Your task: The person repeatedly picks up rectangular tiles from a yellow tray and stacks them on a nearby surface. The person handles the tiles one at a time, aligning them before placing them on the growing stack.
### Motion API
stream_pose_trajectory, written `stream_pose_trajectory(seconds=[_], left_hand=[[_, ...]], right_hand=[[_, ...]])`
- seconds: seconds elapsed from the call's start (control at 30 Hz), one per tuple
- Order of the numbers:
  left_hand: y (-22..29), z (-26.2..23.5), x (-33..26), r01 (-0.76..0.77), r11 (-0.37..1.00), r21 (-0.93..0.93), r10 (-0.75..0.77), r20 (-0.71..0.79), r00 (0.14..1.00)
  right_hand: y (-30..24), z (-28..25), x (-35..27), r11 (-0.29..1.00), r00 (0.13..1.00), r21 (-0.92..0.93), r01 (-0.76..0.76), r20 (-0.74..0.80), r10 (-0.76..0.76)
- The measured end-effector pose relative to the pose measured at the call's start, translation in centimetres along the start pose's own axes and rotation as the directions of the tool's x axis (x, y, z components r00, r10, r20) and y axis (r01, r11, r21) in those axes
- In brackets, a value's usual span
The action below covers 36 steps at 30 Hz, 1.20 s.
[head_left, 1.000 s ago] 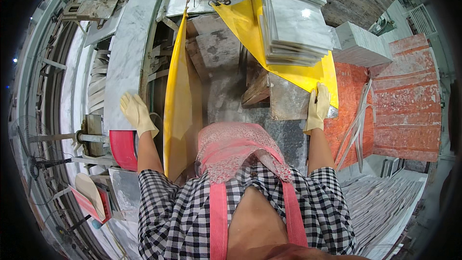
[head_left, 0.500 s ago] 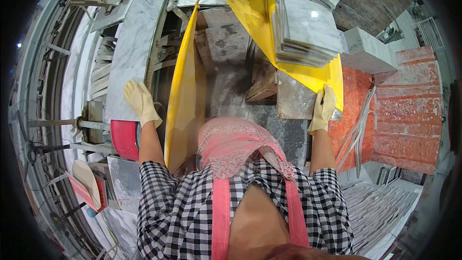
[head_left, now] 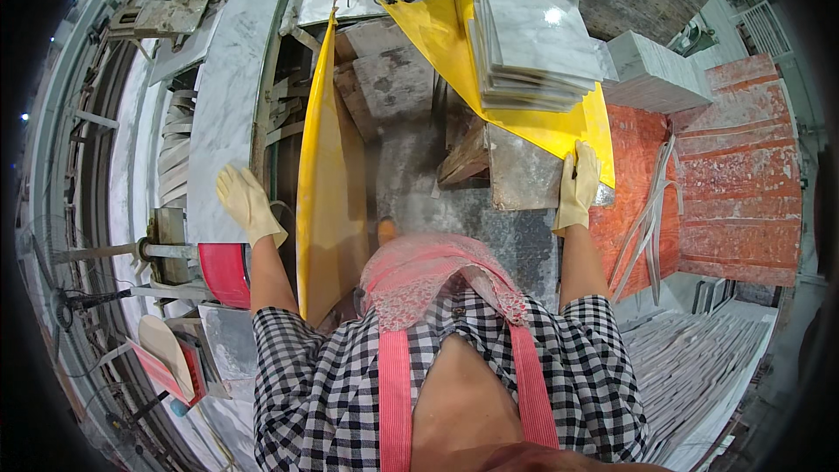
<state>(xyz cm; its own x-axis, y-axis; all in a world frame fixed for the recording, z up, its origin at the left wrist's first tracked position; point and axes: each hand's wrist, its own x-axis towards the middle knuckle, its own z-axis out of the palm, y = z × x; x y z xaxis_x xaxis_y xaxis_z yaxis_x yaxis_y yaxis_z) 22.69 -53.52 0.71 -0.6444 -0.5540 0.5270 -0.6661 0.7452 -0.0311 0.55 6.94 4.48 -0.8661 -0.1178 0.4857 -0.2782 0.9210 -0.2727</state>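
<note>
My left hand (head_left: 248, 203), in a pale yellow glove, hangs with fingers spread beside a long white marble slab (head_left: 229, 87), holding nothing. My right hand (head_left: 577, 185), gloved the same way, rests flat on the corner of a yellow sheet (head_left: 533, 127) that lies under a stack of grey-white marble tiles (head_left: 533, 35). A grey stone slab (head_left: 524, 177) sits just under that corner. A second yellow sheet (head_left: 325, 175) hangs on edge between my hands.
Red stone slabs (head_left: 734, 166) lie to the right, with a white block stack (head_left: 651, 74) behind them. Thin white slabs (head_left: 690, 367) are piled at lower right. A red bin (head_left: 223, 273) and metal machine parts (head_left: 131, 253) stand at left. Wooden pieces (head_left: 463, 157) lie ahead.
My view has shifted slightly forward. My right hand has moved up onto the yellow sheet's corner; my left hand has stayed spread beside the marble slab.
</note>
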Motion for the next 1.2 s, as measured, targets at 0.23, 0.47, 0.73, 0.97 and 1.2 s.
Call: stream_pose_trajectory(seconds=[0.23, 0.47, 0.73, 0.97, 1.2], left_hand=[[-0.2, 0.0, -0.2, 0.008, 1.0, -0.01, -0.008, -0.008, 1.0], [-0.6, 0.7, -0.3, 0.046, 0.999, 0.004, -0.046, 0.055, 0.997], [-1.0, 1.3, -0.3, 0.098, 0.99, -0.103, -0.094, 0.043, 0.995], [-7.7, 2.1, -0.4, 0.008, 0.943, -0.332, -0.019, -0.029, 0.999], [-20.8, -2.6, 2.6, 0.66, 0.752, -0.002, -0.523, 0.608, 0.597]], right_hand=[[-0.2, 0.0, 0.1, 0.999, 1.0, 0.042, 0.021, -0.017, -0.02], [-0.5, 0.0, -0.1, 1.0, 1.0, 0.012, -0.016, 0.012, 0.016], [-0.4, 0.2, -0.6, 0.998, 1.0, 0.066, -0.023, 0.021, 0.022], [-4.0, 0.4, -3.6, 0.941, 0.982, 0.286, -0.181, 0.112, 0.154], [-4.1, 0.0, -3.1, 0.96, 0.962, 0.16, -0.231, 0.184, 0.201]])
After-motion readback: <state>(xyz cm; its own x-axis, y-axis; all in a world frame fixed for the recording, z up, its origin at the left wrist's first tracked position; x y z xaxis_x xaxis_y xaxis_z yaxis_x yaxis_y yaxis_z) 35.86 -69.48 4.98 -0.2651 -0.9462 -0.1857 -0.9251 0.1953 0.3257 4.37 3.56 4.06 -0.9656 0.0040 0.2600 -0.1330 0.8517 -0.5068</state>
